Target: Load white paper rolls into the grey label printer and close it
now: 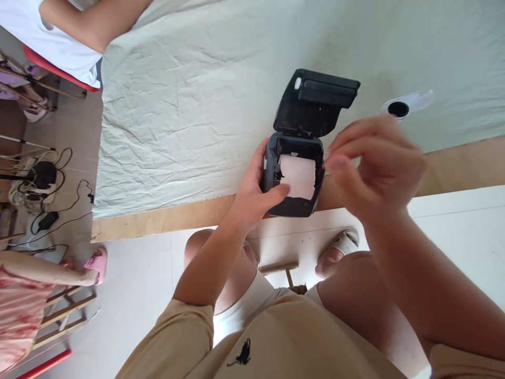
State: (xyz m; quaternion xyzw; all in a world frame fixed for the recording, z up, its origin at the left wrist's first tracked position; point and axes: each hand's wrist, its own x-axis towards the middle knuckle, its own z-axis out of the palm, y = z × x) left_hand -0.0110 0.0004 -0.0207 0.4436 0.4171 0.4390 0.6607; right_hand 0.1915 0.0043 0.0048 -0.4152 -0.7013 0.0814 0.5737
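A small black printer [294, 206] stands at the table's front edge, its lid [321, 102] raised. Inside it lies a roll of white paper [302, 176] with a ragged edge. My left hand [258, 192] grips the printer's left side, its thumb over the paper's lower left corner. Just right of the printer is my right hand [376, 166], slightly blurred, with thumb and forefinger close together near the printer's right rim. Whether anything is between those fingertips is too small to tell.
A pale green cloth [177, 116] covers the table. A black round piece [398, 109] with clear film lies at the right. Another person's arm [92, 23] rests at the upper left. Cables [43, 176] and a pink-slippered foot [97, 266] are on the left floor.
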